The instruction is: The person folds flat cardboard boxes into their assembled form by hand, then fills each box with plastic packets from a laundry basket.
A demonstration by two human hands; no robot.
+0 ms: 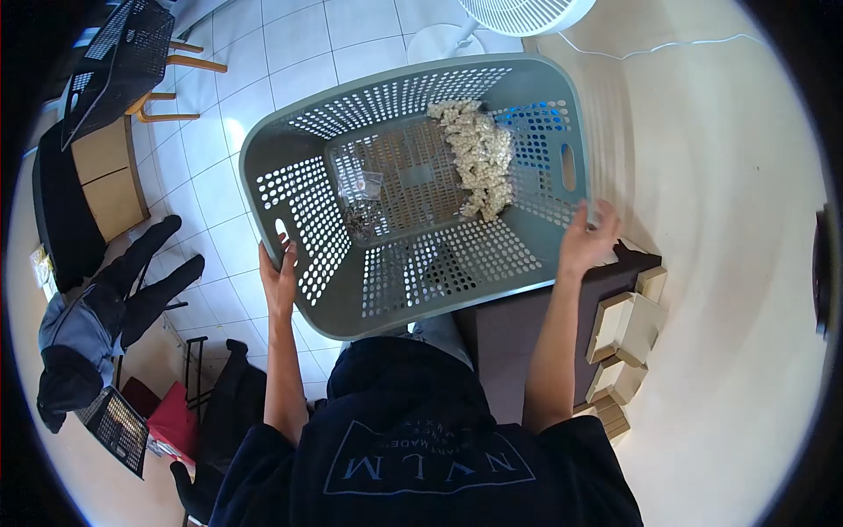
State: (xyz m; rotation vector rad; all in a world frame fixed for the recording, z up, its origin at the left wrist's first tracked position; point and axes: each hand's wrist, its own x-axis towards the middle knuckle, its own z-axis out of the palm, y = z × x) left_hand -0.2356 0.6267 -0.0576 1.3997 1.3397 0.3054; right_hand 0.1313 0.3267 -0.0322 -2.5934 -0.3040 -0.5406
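A large grey-green plastic laundry basket (pixel 413 323) with perforated walls is held tilted in front of me, its inside facing up. My left hand (pixel 279 274) is closed on its left end, with fingers at the handle slot. Just off the right rim, my right hand (pixel 587 239) has its fingers apart and slightly bent, holding nothing I can see. Inside, cream-coloured clumped pieces (pixel 481 162) in what looks like clear plastic lie toward the right. A small clear plastic bag (pixel 369 183) and small dark bits (pixel 363 218) lie at the left.
A white fan (pixel 527 13) stands on the tiled floor beyond the basket. Small cardboard boxes (pixel 628 327) line the wall at right, beside a dark brown surface (pixel 505 351). Seated at left is a person (pixel 92 316); another dark basket (pixel 123 66) rests on a wooden-legged stool.
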